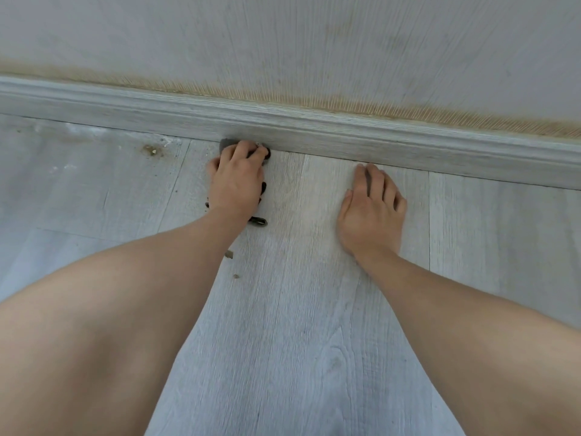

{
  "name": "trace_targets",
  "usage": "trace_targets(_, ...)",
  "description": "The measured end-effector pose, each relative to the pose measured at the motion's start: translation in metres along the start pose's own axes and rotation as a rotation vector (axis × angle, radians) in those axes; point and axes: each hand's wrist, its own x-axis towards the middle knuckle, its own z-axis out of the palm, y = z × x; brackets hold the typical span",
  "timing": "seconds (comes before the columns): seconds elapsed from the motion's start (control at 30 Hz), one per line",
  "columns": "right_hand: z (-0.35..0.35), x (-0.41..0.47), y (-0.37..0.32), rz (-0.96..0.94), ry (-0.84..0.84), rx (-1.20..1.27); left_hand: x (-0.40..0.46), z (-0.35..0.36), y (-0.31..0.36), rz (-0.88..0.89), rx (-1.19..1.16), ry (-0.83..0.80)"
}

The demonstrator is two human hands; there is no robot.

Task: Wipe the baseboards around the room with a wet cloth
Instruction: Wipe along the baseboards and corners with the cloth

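Observation:
A pale grey wood-grain baseboard (314,130) runs across the view where the wall meets the floor. My left hand (237,180) is shut on a small dark grey cloth (227,143), pressing it against the foot of the baseboard; most of the cloth is hidden under my fingers. My right hand (372,212) lies flat on the floor to the right, fingers spread and holding nothing, its fingertips just short of the baseboard.
The light grey laminate floor (298,309) carries dark crumbs and debris (258,221) beside my left wrist and a brown stain (152,150) at the left. A yellowish band (345,103) marks the textured wall just above the baseboard.

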Motion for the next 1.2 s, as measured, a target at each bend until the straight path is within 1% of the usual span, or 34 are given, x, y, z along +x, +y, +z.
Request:
trace_targets(0.07,0.001,0.001,0.001,0.003,0.002,0.000,0.001,0.000,0.010,0.015,-0.001,-0.013)
trace_targets(0.17,0.000,0.000,-0.001,0.005,-0.007,-0.005,-0.004,0.005,0.030,0.171,-0.027,-0.066)
trace_targets(0.27,0.000,0.000,-0.001,0.005,0.003,-0.007,-0.005,0.007,0.033,0.193,-0.058,-0.067)
trace_targets(0.37,0.000,0.000,-0.001,0.003,-0.002,-0.009,-0.002,0.005,0.002,0.130,-0.073,-0.067)
trace_targets(0.47,0.001,0.000,-0.001,0.005,0.000,-0.012,0.004,0.000,-0.032,0.049,-0.140,0.022)
trace_targets(0.53,0.002,0.000,0.000,0.005,0.001,-0.006,0.006,0.002,-0.031,-0.007,-0.150,0.070)
trace_targets(0.6,0.001,0.000,0.000,0.003,0.002,-0.005,0.006,0.004,-0.015,-0.083,-0.137,0.111)
trace_targets(0.63,0.001,0.000,0.000,0.002,0.007,-0.007,0.006,0.005,-0.003,-0.071,-0.148,0.117)
trace_targets(0.73,0.002,0.000,0.000,-0.001,0.024,0.006,-0.001,0.012,0.028,0.144,-0.177,0.076)
trace_targets(0.8,0.002,0.000,0.000,-0.003,0.030,0.003,-0.003,0.013,0.034,0.185,-0.164,0.038)
trace_targets(0.87,0.002,0.000,0.000,-0.001,0.024,0.004,-0.002,0.009,0.025,0.203,-0.130,0.017)
trace_targets(0.9,0.002,0.000,0.001,0.000,0.017,0.007,-0.002,0.007,0.015,0.182,-0.119,0.008)
trace_targets(1.03,0.002,0.000,0.000,-0.008,0.003,0.006,0.003,-0.004,-0.017,0.010,-0.138,0.016)
trace_targets(1.1,0.002,0.000,0.001,-0.004,0.016,0.020,0.004,-0.004,-0.012,-0.020,-0.167,0.013)
trace_targets(1.2,0.000,0.000,0.001,-0.005,0.003,0.014,0.006,-0.002,0.000,-0.104,-0.246,0.053)
